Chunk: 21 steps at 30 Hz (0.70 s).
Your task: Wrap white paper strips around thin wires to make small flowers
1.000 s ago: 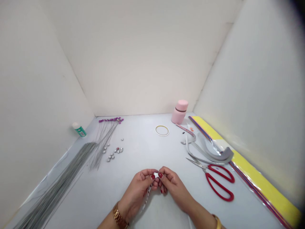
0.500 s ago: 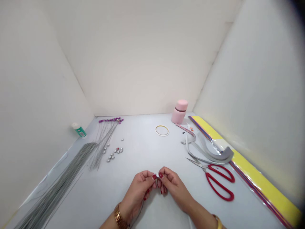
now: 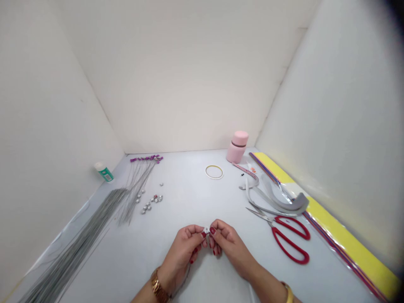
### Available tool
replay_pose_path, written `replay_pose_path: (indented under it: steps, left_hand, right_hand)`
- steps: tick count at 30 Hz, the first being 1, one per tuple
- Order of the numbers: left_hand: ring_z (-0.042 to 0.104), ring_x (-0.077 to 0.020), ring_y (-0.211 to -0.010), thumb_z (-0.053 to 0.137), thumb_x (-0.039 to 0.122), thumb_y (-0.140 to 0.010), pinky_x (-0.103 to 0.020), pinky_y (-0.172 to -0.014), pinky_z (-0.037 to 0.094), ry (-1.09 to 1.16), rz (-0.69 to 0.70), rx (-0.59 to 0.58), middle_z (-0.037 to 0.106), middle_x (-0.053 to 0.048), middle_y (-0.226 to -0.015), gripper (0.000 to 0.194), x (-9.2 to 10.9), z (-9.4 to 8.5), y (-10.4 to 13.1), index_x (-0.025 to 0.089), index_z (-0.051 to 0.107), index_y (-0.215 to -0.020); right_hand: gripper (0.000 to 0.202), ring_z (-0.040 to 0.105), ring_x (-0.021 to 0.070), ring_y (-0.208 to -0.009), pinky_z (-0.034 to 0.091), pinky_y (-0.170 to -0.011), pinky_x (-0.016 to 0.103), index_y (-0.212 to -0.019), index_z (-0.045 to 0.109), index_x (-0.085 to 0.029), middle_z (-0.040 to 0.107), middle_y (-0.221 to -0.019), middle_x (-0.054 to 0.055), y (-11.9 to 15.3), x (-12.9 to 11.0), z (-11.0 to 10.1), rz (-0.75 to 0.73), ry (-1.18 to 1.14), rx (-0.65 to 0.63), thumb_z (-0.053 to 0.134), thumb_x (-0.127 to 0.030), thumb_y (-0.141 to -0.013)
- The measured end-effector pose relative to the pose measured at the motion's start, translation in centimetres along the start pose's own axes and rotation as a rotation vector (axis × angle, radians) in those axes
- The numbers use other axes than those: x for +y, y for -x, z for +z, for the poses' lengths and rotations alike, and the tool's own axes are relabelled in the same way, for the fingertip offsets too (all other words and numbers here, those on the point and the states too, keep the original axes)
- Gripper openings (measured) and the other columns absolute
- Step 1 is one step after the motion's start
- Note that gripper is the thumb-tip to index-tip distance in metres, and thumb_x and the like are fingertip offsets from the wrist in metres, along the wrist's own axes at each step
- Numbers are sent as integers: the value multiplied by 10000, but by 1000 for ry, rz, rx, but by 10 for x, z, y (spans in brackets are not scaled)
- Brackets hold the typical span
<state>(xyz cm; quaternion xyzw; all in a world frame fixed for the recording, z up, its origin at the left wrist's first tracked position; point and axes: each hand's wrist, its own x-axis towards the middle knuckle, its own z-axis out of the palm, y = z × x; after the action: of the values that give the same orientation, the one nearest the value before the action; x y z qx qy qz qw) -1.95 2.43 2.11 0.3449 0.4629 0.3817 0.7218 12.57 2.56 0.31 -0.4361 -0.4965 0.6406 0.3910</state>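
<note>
A small silvery paper star (image 3: 206,230) is held up between both hands at the near middle of the table. My left hand (image 3: 189,244) pinches its left side between thumb and forefinger. On the other side, the thumb and forefinger of my right hand (image 3: 229,244) close on it too. The other fingers curl beneath, partly hidden. A thin dark strand (image 3: 184,277) runs below my left wrist; where it leads is hidden. Several similar silver stars (image 3: 148,206) lie to the left on the table.
Grey wires (image 3: 82,231) and purple-tipped stems (image 3: 147,159) lie left, near a green-labelled tube (image 3: 105,172). A tape ring (image 3: 214,177) and pink flask (image 3: 237,147) stand behind. Right are red-handled scissors (image 3: 290,244), grey strips (image 3: 277,204) and yellow packs (image 3: 344,242).
The star now shows more clearly between my fingertips, its face turned into view. Both hands stay in nearly the same place, with only slight finger movement.
</note>
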Motion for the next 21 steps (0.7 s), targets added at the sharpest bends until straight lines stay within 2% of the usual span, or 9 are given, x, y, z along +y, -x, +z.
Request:
replay_pose_path:
  steps: [7,15,17,21]
  left_hand:
    - [218,-28,-328,572,208,-662,-187,-324,107,-14,-7,29,413,63,-424,116,-1,1,-1,136,542,-577]
    - [226,-28,-375,574,269,-680,-173,-344,96,33,-61,42,424,57,-509,150,-9,-1,-4,138,513,-640]
    - [230,-32,-375,580,274,-672,-176,-345,94,32,-61,48,419,59,-501,155,-10,-1,-3,139,514,-634]
    - [210,-36,-362,586,257,-668,-184,-346,104,4,-9,58,379,75,-436,146,-7,1,-1,137,528,-608]
  right_hand:
    - [254,432,80,-458,343,-459,201,-742,461,-171,490,-569,-35,2,2,0,-49,101,-44,445,-409,-830]
    - [207,466,124,-586,359,-568,238,-712,560,-180,510,-628,-3,5,-5,-8,-300,525,-3,434,-279,-843]
    - [206,474,126,-593,362,-573,242,-710,561,-175,519,-635,3,5,-6,-8,-271,474,-12,450,-295,-836]
    - [223,427,81,-422,320,-436,198,-718,483,-174,507,-534,-32,3,-2,-4,18,29,-66,483,-375,-813]
